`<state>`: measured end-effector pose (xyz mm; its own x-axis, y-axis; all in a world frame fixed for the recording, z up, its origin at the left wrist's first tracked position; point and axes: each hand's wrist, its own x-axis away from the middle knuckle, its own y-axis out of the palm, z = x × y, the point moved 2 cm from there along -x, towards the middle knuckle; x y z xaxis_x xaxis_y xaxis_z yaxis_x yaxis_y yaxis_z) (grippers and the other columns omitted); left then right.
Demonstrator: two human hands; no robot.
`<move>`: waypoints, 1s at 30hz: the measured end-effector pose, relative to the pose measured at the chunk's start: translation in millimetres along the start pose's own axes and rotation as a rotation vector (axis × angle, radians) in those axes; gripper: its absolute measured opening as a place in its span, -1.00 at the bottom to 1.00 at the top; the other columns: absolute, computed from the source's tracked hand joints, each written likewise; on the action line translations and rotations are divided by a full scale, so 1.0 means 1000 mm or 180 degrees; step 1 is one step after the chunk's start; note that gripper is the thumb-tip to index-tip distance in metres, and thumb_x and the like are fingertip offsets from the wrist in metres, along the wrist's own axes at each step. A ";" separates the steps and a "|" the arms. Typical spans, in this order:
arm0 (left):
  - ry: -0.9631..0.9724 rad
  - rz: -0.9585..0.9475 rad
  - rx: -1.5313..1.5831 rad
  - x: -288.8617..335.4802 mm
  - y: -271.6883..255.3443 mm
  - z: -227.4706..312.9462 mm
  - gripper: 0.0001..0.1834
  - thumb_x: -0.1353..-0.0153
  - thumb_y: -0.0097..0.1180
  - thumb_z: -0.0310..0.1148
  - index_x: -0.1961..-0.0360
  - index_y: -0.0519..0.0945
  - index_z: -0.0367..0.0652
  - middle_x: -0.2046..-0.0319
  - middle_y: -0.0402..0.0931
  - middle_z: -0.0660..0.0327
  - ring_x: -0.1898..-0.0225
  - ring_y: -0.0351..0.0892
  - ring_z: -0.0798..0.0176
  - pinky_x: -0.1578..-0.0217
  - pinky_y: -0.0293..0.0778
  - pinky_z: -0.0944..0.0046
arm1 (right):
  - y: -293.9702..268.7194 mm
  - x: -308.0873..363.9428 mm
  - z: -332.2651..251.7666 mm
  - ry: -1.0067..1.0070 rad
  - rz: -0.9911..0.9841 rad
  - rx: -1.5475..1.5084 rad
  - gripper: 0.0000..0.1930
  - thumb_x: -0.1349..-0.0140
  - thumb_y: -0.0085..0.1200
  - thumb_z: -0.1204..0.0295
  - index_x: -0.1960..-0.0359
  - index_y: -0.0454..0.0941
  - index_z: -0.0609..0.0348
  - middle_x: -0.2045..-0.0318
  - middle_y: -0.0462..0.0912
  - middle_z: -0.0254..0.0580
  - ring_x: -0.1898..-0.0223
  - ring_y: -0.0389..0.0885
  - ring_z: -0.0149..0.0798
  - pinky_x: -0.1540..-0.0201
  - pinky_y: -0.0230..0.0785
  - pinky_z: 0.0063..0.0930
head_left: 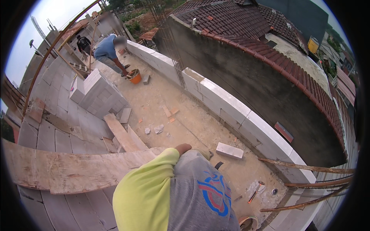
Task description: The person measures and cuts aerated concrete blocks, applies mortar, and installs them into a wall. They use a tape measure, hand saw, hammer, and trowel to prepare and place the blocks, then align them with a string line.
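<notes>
A yellow-green sleeve (144, 184) and a grey shirt with a blue and red print (202, 188) fill the lower middle. Past the sleeve's end shows a small patch of bare skin of my left arm or hand (183, 148); its fingers cannot be made out, nor whether they hold anything. My right hand is out of view. A dark curved piece (219, 165) juts from behind the shirt, too hidden to name. Nearest to it lies a pale block (229, 150) on the sandy floor. A hammer (256, 192) rests farther right, near a bucket (248, 222) partly cut off.
A low white block wall (239, 109) runs along the right, with wooden poles (308, 165) crossing its near end. Planks (77, 171) lie at left beside a block stack (102, 96). Beyond, a person in blue (106, 48) bends near an orange bucket (134, 78); another person (83, 44) stands behind.
</notes>
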<state>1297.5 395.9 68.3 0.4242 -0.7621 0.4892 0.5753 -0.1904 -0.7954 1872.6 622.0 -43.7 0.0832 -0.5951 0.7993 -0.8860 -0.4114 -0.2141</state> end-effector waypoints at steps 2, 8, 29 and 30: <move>-0.0058 -0.0047 -0.0025 0.003 -0.001 -0.001 -0.76 -0.40 0.10 -0.33 0.05 0.76 -0.09 -0.04 0.75 -0.06 -0.20 0.72 -0.15 -0.15 0.63 -0.06 | -0.002 -0.003 0.005 -0.0001 0.0002 -0.0042 -0.73 -0.33 0.09 0.44 0.02 0.56 0.38 0.27 0.71 0.10 0.31 0.73 -0.01 0.39 0.62 -0.16; -0.0273 -0.0234 0.0068 0.021 -0.004 -0.005 -0.75 -0.40 0.11 -0.33 0.01 0.75 -0.08 -0.07 0.73 -0.05 -0.23 0.70 -0.14 -0.18 0.62 -0.06 | -0.015 -0.018 0.013 -0.0055 -0.0043 -0.0041 -0.73 -0.31 0.08 0.44 0.08 0.57 0.44 0.28 0.72 0.17 0.33 0.75 0.03 0.37 0.66 -0.12; -0.0199 -0.0090 0.0092 0.034 -0.007 -0.017 -0.74 -0.39 0.12 -0.28 0.06 0.77 -0.10 -0.03 0.76 -0.05 -0.20 0.72 -0.15 -0.17 0.63 -0.06 | 0.009 -0.045 0.056 -0.0230 -0.0303 -0.0138 -0.65 -0.35 0.02 0.37 0.04 0.54 0.52 0.22 0.70 0.27 0.36 0.76 0.11 0.37 0.73 -0.06; -0.0159 -0.0087 0.0054 0.029 -0.011 -0.017 -0.74 -0.39 0.12 -0.28 0.06 0.77 -0.10 -0.03 0.76 -0.05 -0.19 0.72 -0.15 -0.17 0.63 -0.06 | 0.014 -0.040 0.049 -0.0219 -0.0263 -0.0150 -0.65 -0.35 0.01 0.37 0.05 0.55 0.52 0.23 0.70 0.26 0.36 0.76 0.10 0.37 0.73 -0.07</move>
<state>1291.6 365.3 85.4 0.4421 -0.7248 0.5284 0.5988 -0.2000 -0.7755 1878.9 606.1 -106.5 0.1865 -0.6072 0.7724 -0.8952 -0.4290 -0.1211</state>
